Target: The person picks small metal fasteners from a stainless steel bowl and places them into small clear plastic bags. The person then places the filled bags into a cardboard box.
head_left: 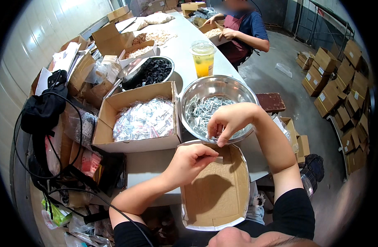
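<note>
My left hand point(192, 161) is closed in a pinch over a shallow open cardboard box point(211, 206), holding a small clear plastic bag point(219, 159) at the fingertips. Just beyond it, my right hand point(230, 120) hangs over the near rim of a steel bowl point(242, 88). Its fingers are curled together; whatever lies between them is too small to make out. Many loose silver screws point(209, 109) lie in the bowl. Left of the bowl stands a larger cardboard box point(135, 145) filled with small clear bags point(143, 119) that have metal pieces inside.
A cup of yellow drink point(203, 59) stands behind the bowl. Another steel bowl point(170, 74) holds black parts. Across the table, a person point(248, 31) handles a box point(213, 37). Bags and cables crowd the left side. Stacked cartons point(322, 66) line the right.
</note>
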The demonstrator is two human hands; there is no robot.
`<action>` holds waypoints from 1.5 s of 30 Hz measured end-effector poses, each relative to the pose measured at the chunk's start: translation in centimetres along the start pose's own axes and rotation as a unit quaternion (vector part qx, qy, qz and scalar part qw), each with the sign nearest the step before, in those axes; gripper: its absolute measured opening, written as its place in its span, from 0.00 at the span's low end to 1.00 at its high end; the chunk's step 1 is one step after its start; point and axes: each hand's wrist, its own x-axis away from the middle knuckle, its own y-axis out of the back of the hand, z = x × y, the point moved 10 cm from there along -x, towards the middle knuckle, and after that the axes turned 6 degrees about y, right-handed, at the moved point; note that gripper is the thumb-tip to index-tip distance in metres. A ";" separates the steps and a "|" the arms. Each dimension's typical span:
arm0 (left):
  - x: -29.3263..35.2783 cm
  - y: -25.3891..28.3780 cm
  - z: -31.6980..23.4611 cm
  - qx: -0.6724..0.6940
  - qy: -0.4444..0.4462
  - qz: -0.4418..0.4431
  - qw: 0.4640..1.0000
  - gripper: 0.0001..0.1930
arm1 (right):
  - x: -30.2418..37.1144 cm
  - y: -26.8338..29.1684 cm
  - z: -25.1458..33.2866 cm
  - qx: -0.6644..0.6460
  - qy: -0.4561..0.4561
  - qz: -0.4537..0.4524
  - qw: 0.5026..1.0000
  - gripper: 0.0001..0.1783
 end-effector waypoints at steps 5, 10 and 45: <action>-0.3 -0.3 1.8 0.042 0.042 -0.005 0.998 0.05 | 0.2 0.5 2.2 0.087 0.004 -0.046 0.995 0.09; -0.4 0.3 0.9 0.005 -0.024 -0.048 0.999 0.05 | 0.7 2.2 1.6 0.059 0.013 -0.121 0.991 0.08; -0.7 -1.4 4.6 0.211 0.134 0.060 0.966 0.11 | 1.0 0.5 7.1 -0.066 0.139 -0.086 0.984 0.09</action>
